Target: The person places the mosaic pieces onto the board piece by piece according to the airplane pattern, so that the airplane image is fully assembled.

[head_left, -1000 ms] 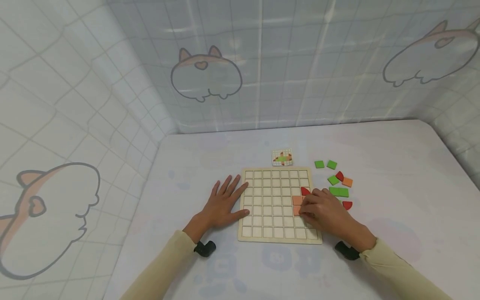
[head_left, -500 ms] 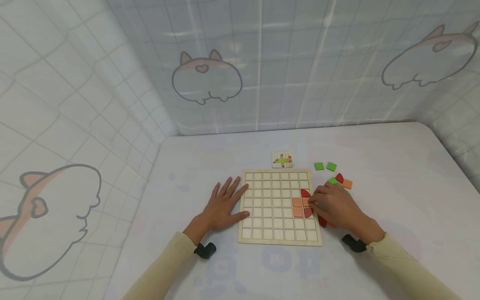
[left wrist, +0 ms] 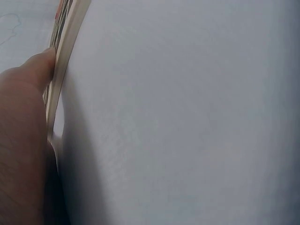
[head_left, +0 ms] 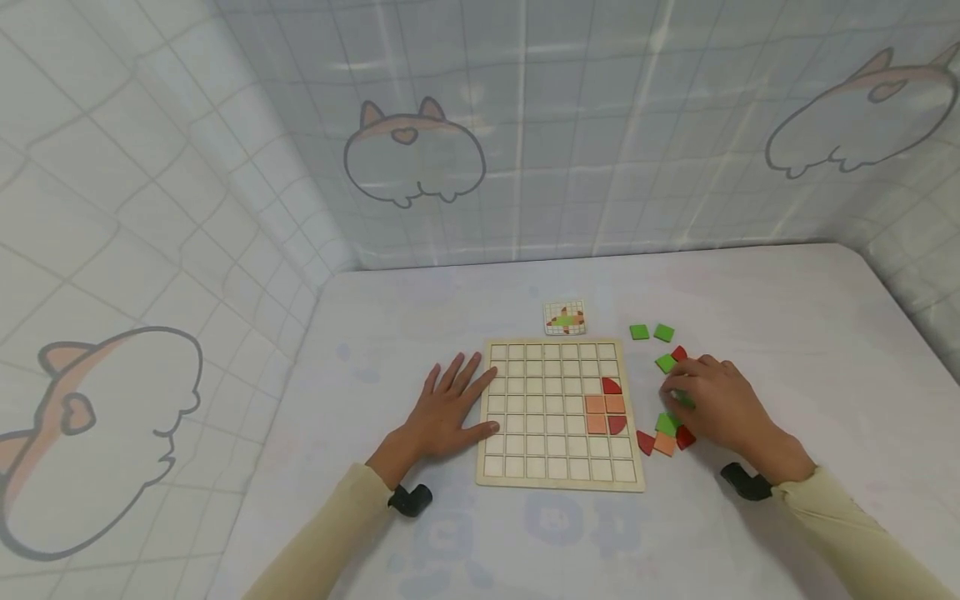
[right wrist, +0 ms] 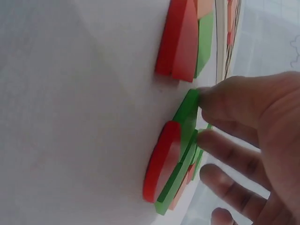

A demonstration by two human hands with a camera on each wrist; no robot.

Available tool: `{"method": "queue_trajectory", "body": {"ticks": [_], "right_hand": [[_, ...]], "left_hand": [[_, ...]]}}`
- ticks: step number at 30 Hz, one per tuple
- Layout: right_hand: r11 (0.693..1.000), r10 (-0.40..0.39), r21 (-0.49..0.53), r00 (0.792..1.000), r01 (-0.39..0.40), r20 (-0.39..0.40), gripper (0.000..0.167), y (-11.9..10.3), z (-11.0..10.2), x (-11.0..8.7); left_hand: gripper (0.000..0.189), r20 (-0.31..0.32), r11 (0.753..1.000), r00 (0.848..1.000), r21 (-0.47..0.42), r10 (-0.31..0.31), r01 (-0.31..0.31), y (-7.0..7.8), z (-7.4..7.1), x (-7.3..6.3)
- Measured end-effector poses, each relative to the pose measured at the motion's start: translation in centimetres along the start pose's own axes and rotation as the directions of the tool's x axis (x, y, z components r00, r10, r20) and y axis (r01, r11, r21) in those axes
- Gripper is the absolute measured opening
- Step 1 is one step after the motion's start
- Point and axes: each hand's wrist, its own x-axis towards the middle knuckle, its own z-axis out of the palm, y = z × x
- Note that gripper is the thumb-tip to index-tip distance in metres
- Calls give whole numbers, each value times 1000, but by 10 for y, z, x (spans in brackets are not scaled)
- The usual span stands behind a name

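Observation:
A wooden grid board (head_left: 536, 425) lies flat on the table. My left hand (head_left: 447, 408) rests spread at its left side, fingertips over the edge; in the left wrist view the thumb (left wrist: 37, 70) lies along the board's side. On the board's right part are orange square tiles (head_left: 596, 404) and two red quarter-round tiles (head_left: 611, 386). Right of the board, my right hand (head_left: 716, 400) reaches down to loose tiles. In the right wrist view its thumb and forefinger stand apart, tips right at green square tiles (right wrist: 187, 105), with a red quarter-round tile (right wrist: 161, 161) beside them.
A small pattern card (head_left: 564, 318) lies behind the board. Two green tiles (head_left: 639, 332) lie at the back right. Nearer the front, a red tile (head_left: 645, 442), an orange tile (head_left: 664, 443) and a green tile (head_left: 667, 423) lie close to the board's edge.
My right hand has left the board and moved right to the loose tiles. An orange square and a red quarter-round that it covered now show on the board. My left hand stays put.

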Motion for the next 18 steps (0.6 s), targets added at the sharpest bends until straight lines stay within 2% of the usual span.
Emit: {"method": "queue_trajectory", "body": {"ticks": [4, 9, 18], "right_hand": [[998, 54, -21, 998, -55, -22, 18, 3, -2, -1], [990, 142, 21, 990, -142, 5, 17, 3, -4, 1], [993, 116, -25, 992, -118, -49, 18, -1, -1, 3]], "left_hand": [[85, -5, 1000, 1000, -7, 5, -5, 0, 0, 0], [85, -22, 1000, 1000, -13, 12, -12, 0, 0, 0], [85, -18, 1000, 1000, -4, 17, -17, -1, 3, 0]]}}
